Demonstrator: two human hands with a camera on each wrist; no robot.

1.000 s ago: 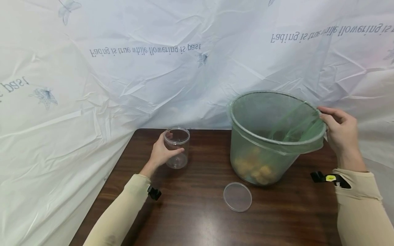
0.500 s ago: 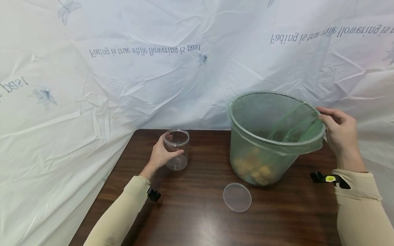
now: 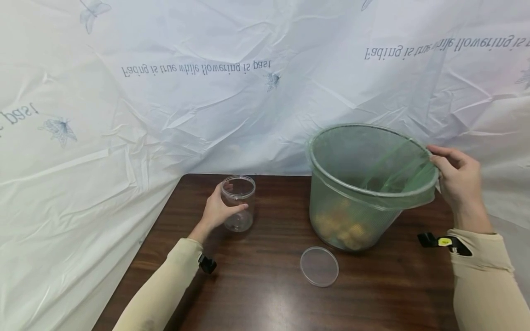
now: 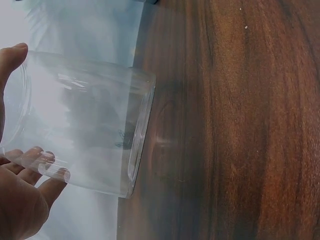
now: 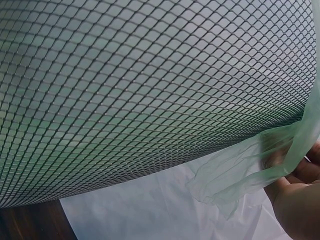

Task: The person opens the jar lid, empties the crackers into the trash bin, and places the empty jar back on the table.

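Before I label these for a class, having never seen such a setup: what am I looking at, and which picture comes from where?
No machine here: a person works with two bare hands, wearing three cameras. The wide picture comes from the head; the two close-ups come from the wrists. The left hand grips an open clear jar, seen up close in the left wrist view. The right hand holds the rim of a mesh bin lined with a green bag; yellowish lumps lie at its bottom. A clear round lid lies on the dark wooden table.
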